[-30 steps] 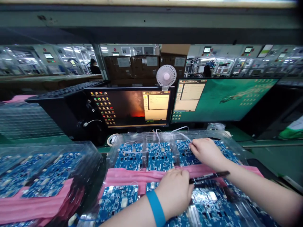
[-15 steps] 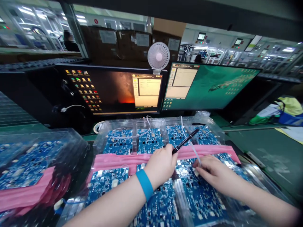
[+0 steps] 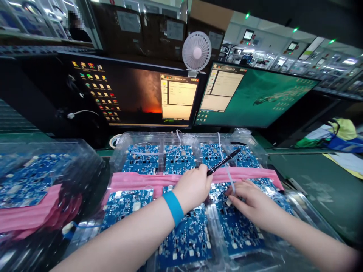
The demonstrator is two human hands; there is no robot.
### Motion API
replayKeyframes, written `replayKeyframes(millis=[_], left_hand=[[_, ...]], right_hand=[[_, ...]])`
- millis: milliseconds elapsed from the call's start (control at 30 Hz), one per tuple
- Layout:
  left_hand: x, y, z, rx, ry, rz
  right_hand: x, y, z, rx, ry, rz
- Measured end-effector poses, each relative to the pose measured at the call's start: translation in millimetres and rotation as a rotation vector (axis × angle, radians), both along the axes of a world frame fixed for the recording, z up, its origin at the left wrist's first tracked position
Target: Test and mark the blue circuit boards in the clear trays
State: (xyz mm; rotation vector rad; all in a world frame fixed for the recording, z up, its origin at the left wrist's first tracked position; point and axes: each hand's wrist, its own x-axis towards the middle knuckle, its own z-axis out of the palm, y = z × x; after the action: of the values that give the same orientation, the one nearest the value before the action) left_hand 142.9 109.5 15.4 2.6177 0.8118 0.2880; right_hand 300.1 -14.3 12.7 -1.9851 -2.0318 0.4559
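My left hand (image 3: 195,187), with a blue wristband (image 3: 173,208) at the wrist, is closed around a black pen (image 3: 224,161) that points up and to the right. My right hand (image 3: 246,196) pinches the lower end of a white cable (image 3: 229,174), close above a blue circuit board (image 3: 238,230). The cable's tip is partly hidden by my fingers, so whether it is joined to the board does not show. Several more boards lie in a clear plastic tray (image 3: 217,230), and a pink strip (image 3: 136,180) runs across its middle.
Two monitors (image 3: 138,98) stand behind the tray, with a small white fan (image 3: 196,52) above them. Another tray with boards and pink sheets (image 3: 36,211) is at the left. A blue and yellow bag (image 3: 344,136) lies at the right. Another person (image 3: 78,28) is far back left.
The view has tilted down a little, so the monitors and tray sit higher in it. My hands keep their grips on the pen and the cable, with little movement relative to the tray.
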Motion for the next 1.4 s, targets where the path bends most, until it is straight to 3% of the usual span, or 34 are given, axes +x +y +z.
replayKeyframes(millis=[333,1400], left_hand=[[0.3,-0.3,-4.2,0.009,-0.003,-0.007],[0.4,0.0,-1.3,-0.018,0.047,-0.015]], right_hand=[[-2.2,1.7,-0.4,0.039,-0.098,0.056],[-1.7,0.2,0.4,0.007,-0.063,0.067]])
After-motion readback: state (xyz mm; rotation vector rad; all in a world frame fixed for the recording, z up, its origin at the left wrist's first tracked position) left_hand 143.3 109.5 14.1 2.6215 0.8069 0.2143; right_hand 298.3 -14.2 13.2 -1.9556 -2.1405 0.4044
